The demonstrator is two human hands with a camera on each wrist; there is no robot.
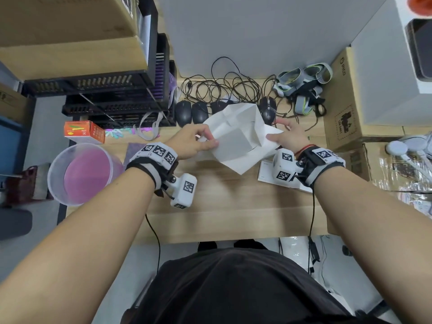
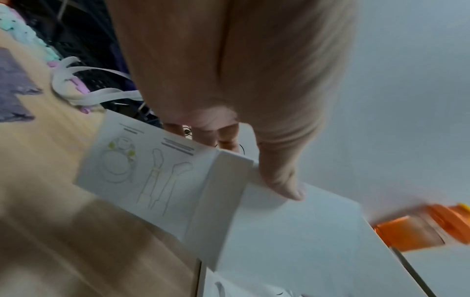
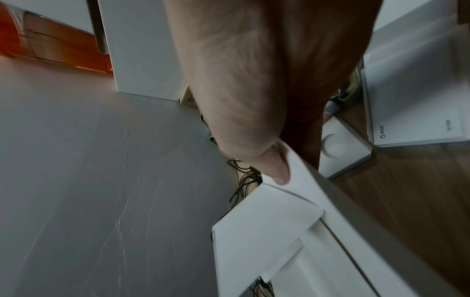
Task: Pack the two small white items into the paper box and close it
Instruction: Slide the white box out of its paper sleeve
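Above the table (image 1: 233, 206), my left hand (image 1: 194, 141) and right hand (image 1: 289, 136) pinch the paper box (image 1: 236, 136) flaps, one each side.

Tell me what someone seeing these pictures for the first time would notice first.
The white paper box stands out first, held with its flaps open above the middle of the wooden desk, the left hand pinching one side flap and the right hand gripping the opposite one. Next comes the clear plastic tub with a pink bottom at the desk's left edge, then the row of dark computer mice and tangled black cables behind the box.
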